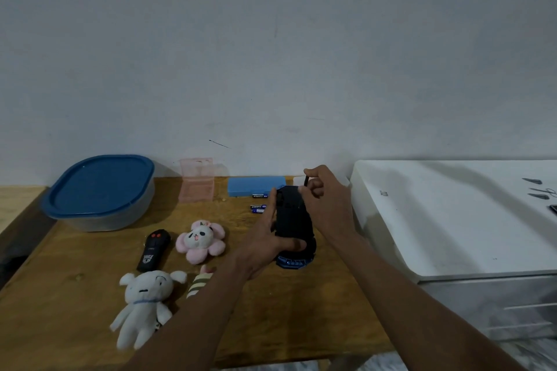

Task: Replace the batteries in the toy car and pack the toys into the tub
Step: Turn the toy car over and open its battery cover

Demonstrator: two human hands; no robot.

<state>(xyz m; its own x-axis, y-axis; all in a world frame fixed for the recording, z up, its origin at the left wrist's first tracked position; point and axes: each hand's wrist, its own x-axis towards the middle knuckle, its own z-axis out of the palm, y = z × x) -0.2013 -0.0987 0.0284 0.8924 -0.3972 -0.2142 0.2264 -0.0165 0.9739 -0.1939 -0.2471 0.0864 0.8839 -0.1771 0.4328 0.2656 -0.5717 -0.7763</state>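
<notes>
A wooden worktop (271,310) is flanked on the right by a white cabinet (452,214). A clear tub (99,193), closed with a blue lid, is set at the back left. The dark toy car (294,220) is held at the worktop's middle by the left hand (265,244), whose fingers are curled round its body. A thin dark tool (306,181) is pinched in the right hand (327,199) at the car's far end. A white plush (146,295), a pink plush (200,239) and a black remote (153,250) are laid to the left. A blue box (256,185) and two batteries (259,208) lie just beyond the car.
</notes>
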